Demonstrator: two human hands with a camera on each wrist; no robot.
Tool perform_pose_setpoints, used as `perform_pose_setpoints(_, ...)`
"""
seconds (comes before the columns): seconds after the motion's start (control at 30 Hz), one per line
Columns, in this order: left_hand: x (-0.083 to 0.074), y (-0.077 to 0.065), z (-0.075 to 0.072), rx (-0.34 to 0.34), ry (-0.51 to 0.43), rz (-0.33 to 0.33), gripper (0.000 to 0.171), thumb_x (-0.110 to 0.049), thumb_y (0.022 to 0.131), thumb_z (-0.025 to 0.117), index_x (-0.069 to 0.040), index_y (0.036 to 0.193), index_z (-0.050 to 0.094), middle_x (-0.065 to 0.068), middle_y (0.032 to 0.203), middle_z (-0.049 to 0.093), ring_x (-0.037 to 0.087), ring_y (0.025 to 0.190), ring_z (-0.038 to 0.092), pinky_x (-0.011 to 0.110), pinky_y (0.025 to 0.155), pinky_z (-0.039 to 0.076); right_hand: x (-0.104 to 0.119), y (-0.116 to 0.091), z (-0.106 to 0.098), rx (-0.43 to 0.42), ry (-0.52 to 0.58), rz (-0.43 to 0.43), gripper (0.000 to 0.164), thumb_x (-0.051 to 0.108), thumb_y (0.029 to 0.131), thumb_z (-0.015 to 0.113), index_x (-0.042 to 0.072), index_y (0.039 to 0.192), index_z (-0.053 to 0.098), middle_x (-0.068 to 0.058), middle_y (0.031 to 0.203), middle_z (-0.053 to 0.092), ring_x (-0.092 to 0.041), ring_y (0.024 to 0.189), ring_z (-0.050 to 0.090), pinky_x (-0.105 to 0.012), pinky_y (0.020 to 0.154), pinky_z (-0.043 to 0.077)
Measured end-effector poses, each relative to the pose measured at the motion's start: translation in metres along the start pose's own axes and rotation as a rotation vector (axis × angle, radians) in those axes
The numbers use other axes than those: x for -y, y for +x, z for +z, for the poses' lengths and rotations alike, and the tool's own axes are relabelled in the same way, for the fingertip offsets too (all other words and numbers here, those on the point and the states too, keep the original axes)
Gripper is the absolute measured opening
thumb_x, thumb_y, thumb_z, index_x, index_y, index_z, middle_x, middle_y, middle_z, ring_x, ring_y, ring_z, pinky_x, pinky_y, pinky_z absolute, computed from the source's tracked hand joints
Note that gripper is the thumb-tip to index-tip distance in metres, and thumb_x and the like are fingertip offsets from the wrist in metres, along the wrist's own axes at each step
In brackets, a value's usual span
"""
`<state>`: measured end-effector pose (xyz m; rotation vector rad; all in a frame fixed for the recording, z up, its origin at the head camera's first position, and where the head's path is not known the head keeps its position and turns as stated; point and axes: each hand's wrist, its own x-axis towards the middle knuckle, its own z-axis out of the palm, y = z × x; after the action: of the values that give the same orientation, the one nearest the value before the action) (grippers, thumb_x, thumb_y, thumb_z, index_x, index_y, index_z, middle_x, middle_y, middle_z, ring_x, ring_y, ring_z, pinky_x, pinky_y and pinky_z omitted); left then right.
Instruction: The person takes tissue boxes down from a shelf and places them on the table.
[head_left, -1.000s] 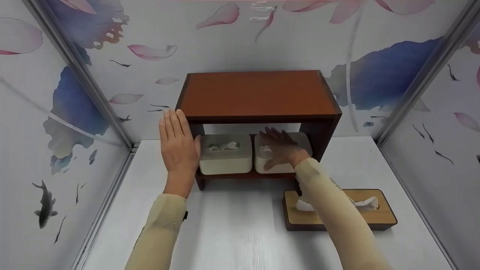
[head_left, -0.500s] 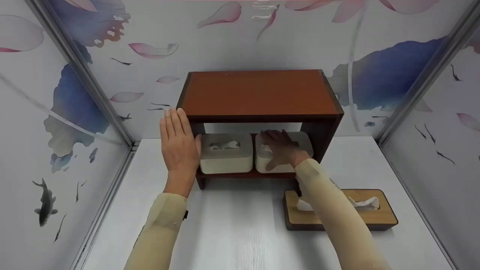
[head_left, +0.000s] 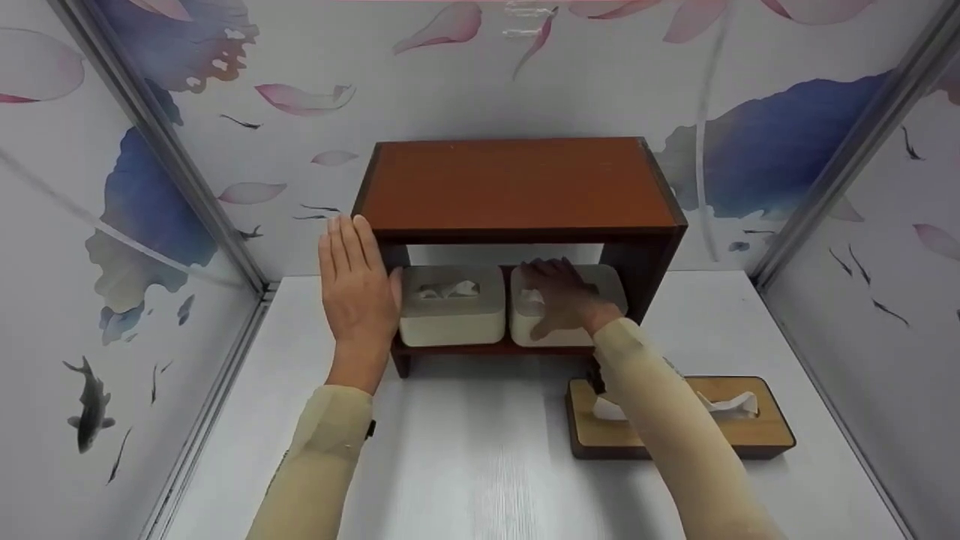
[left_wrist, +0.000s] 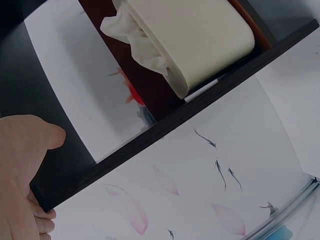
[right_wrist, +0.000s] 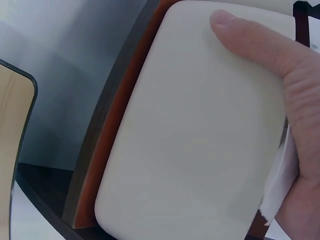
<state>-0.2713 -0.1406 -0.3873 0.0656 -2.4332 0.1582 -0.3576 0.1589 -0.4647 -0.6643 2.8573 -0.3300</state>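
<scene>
A reddish-brown wooden shelf (head_left: 517, 184) stands at the back of the table, with two cream tissue boxes inside. My left hand (head_left: 356, 289) lies with straight fingers along the shelf's left side. In the left wrist view its thumb (left_wrist: 56, 136) is on the inner side of the dark panel, fingertips on the outer side. My right hand (head_left: 562, 296) is over the right tissue box (right_wrist: 185, 125), its thumb (right_wrist: 235, 30) on the front face and fingers reaching across the top to the back edge. The left tissue box (head_left: 454, 330) sits beside it, a tissue sticking up.
A long wood-topped tissue box (head_left: 739, 431) lies on the white table (head_left: 465, 457) in front of the shelf on the right, partly under my right forearm. White walls (head_left: 465, 90) printed with petals, leaves and fish surround the table on three sides.
My right hand's fingers have settled lower on the right tissue box since a second ago. The left hand, the shelf and the boxes stay put; the view shifts very slightly.
</scene>
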Motion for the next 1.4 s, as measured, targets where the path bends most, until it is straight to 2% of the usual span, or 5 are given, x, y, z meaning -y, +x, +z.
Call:
perform_pose_setpoints(0.27,-0.001,0.000,0.000,0.013,-0.007,0.001,0.087,-0.044,0.094,0.060,0.003,0.153,0.018,0.022,0.158,0.027,0.033,0.149,0.026,0.041,0.124,0.020,0.002,-0.003,0.002,-0.027,0.000,0.018,0.104,0.044,0.068,0.086,0.027,0.153,0.029,0.002,0.162,0.022,-0.033,0.151,0.013,-0.062,0.109,0.037)
perform_pose_setpoints(0.37,0.000,0.000,0.000,0.009,0.007,-0.001,0.087,-0.045,0.094,0.060,0.003,0.153,0.018,0.022,0.158,0.027,0.033,0.149,0.026,0.041,0.124,0.020,0.002,-0.003,0.003,-0.036,-0.038,0.006,0.101,0.047,0.067,0.086,0.028,0.151,0.033,0.002,0.160,0.024,-0.031,0.149,0.017,-0.056,0.114,0.034)
perform_pose_setpoints(0.6,0.000,-0.001,0.000,-0.008,0.008,0.001,0.087,-0.045,0.094,0.060,0.003,0.153,0.019,0.023,0.158,0.028,0.034,0.148,0.028,0.041,0.124,0.022,0.008,-0.009,0.000,-0.008,-0.075,-0.013,0.110,0.052,0.068,0.084,0.029,0.156,0.022,-0.002,0.164,0.017,-0.034,0.151,0.011,-0.053,0.123,0.012)
perform_pose_setpoints(1.03,0.000,-0.001,0.000,-0.005,-0.006,-0.006,0.087,-0.044,0.094,0.061,0.004,0.153,0.019,0.022,0.158,0.028,0.033,0.148,0.027,0.041,0.124,0.020,0.018,-0.023,-0.004,-0.063,-0.151,-0.055,0.116,0.053,0.064,0.084,0.023,0.157,0.022,-0.006,0.161,0.023,-0.034,0.148,0.020,-0.053,0.122,0.018)
perform_pose_setpoints(1.4,0.000,-0.001,-0.001,-0.007,-0.004,-0.004,0.087,-0.044,0.093,0.061,0.004,0.152,0.020,0.023,0.157,0.028,0.033,0.148,0.027,0.041,0.124,0.021,0.022,-0.036,-0.001,-0.182,-0.191,-0.130,0.111,0.053,0.056,0.087,0.022,0.150,0.038,-0.008,0.150,0.037,-0.031,0.143,0.029,-0.054,0.119,0.023)
